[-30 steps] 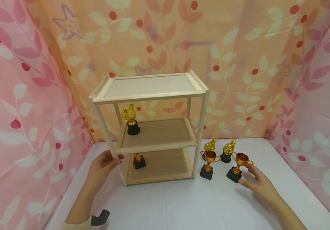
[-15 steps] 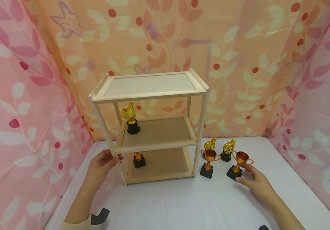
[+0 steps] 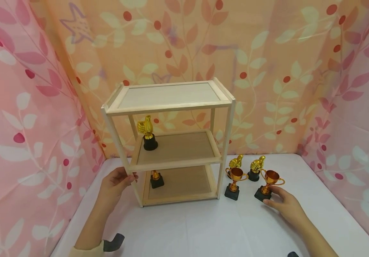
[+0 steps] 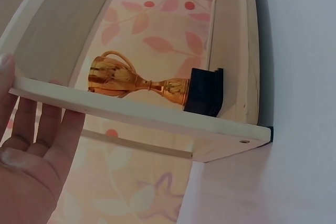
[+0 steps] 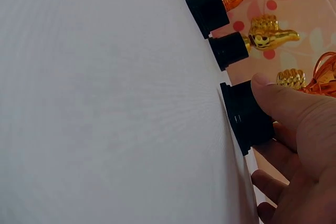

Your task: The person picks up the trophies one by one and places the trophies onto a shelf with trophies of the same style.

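Copper-coloured trophy cup (image 3: 269, 180), outermost on the white table (image 3: 203, 228): I judge it light, rigid, slick. Grasp its black base (image 3: 262, 193), where the right hand (image 3: 285, 206) pinches, thumb opposing fingers; the left hand (image 3: 113, 185) grips the rack post (image 3: 117, 142).

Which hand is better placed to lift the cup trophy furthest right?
Probably the right hand: it has that cup trophy by the black base, while the left hand grips the rack at its opposite side.

From here I see 3 copper-orange cups (image 3: 237, 174), 3 gold thumb trophies (image 3: 148, 125), black bases (image 3: 150, 142), a cream rack (image 3: 171, 109), white tabletop (image 3: 187, 225) and leaf-printed pink-and-peach curtains (image 3: 184, 43).
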The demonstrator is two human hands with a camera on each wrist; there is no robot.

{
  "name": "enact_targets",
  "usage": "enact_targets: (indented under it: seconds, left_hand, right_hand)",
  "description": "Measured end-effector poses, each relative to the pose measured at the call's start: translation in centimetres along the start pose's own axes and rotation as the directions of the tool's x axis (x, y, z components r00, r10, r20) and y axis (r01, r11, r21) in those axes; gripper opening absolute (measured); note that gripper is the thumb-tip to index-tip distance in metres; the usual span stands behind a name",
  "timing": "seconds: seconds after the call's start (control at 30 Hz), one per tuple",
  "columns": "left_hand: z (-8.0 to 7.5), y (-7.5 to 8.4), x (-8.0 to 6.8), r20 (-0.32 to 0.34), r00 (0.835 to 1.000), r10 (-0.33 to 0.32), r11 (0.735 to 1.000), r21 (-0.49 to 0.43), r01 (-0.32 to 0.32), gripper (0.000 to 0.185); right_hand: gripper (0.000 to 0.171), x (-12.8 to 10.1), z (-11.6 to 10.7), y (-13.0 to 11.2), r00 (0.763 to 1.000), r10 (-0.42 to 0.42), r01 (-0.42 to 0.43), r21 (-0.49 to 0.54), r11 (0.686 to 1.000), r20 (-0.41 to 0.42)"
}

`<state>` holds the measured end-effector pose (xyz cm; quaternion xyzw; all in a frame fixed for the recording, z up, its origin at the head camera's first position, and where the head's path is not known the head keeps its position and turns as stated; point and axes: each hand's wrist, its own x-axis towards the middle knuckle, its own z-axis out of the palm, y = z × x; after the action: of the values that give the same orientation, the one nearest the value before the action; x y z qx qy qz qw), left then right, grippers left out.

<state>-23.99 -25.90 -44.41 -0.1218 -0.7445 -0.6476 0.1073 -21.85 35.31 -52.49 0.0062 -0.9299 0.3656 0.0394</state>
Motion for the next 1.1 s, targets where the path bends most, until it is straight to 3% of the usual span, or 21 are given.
enact_targets:
  seconds: [0.23,0.53,0.83,1.1]
  left_hand:
    - [0.2,-0.3,-0.1,-0.022,1.000,0.002,1.000,-0.003,-0.002,0.030]
    - [0.1,-0.3,0.1,-0.005,1.000,-0.003,0.999,0.041,0.003,0.031]
    - [0.2,-0.2,0.2,0.000,1.000,-0.006,1.000,0.012,0.006,0.026]
    - [0.2,-0.1,0.0,0.001,1.000,0.011,1.000,0.007,-0.011,0.027]
  right_hand:
    - [0.084,0.1,0.3,0.1,1.000,0.024,-0.024,-0.028,0.999,-0.006]
    - [0.081,0.5,0.4,-0.1,0.999,0.052,-0.052,-0.041,0.998,-0.017]
    - [0.080,0.3,0.2,-0.3,0.998,0.056,-0.054,0.073,0.996,-0.037]
    - [0.076,0.4,-0.6,-1.6,0.997,0.031,-0.026,0.082,0.996,-0.066]
